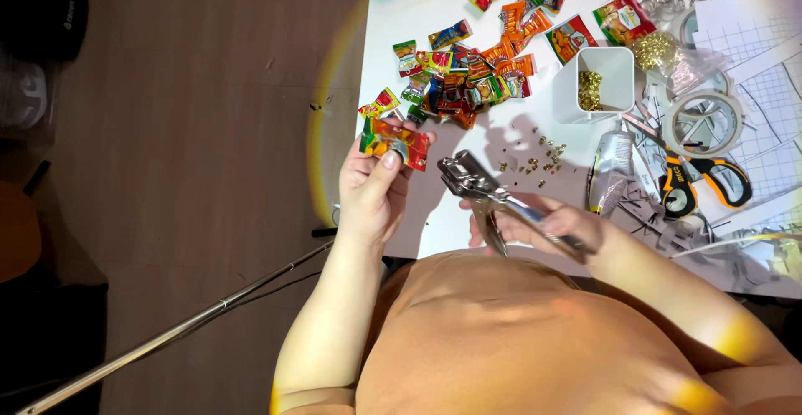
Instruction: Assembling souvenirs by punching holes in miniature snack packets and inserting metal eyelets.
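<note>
At six o'clock on the tabletop [418, 31], left hand [372, 189] pinches a small colourful packet [395, 141]; right hand [543, 227] grips metal eyelet pliers [476, 183], head just beside it, not yet biting. Packet heap [468, 73] at twelve o'clock looks untouched.

Glossy plastic packet [395, 141], shiny metal pliers [484, 196], smooth white table [434, 215]

Bright overexposed table [434, 223], dim floor [192, 131], yellow lens-flare arc.
</note>
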